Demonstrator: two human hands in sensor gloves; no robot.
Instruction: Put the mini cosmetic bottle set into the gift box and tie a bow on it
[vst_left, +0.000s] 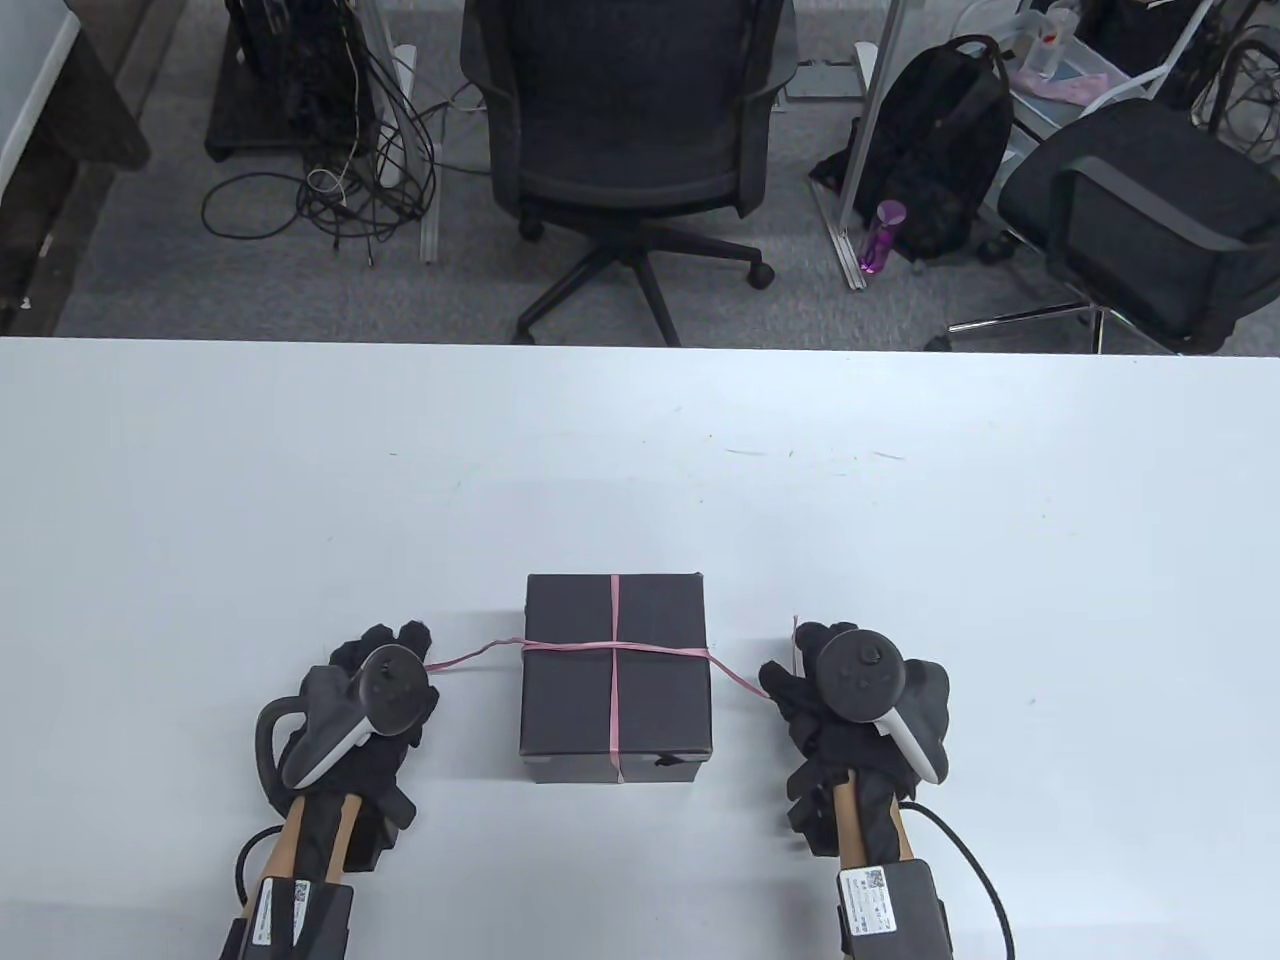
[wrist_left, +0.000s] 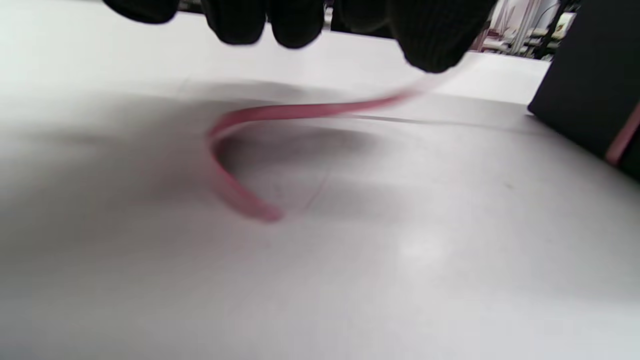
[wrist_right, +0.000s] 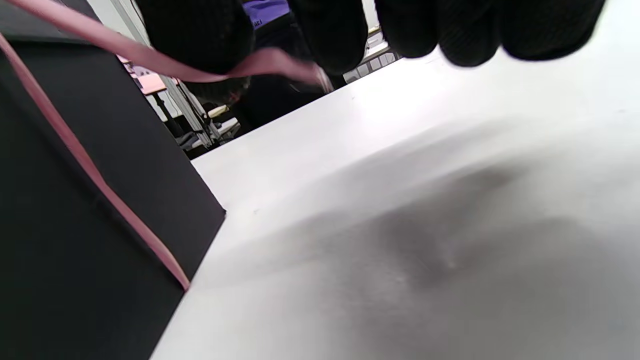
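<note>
White table (vst_left: 300, 480) in foreground. Beyond its far edge: black office chair (vst_left: 628, 130), second chair (vst_left: 1140, 215) at right, black backpack (vst_left: 935, 150), purple bottle (vst_left: 882, 235), cable tangle (vst_left: 340, 190) on grey floor.

The closed gift box (vst_left: 615, 665) hides whatever is inside it. In the left wrist view, the pink ribbon (wrist_left: 300, 112) is blurred, and the picture's top edge cuts off the fingers (wrist_left: 430, 35). The trackers cover the backs of both hands in the table view.
</note>
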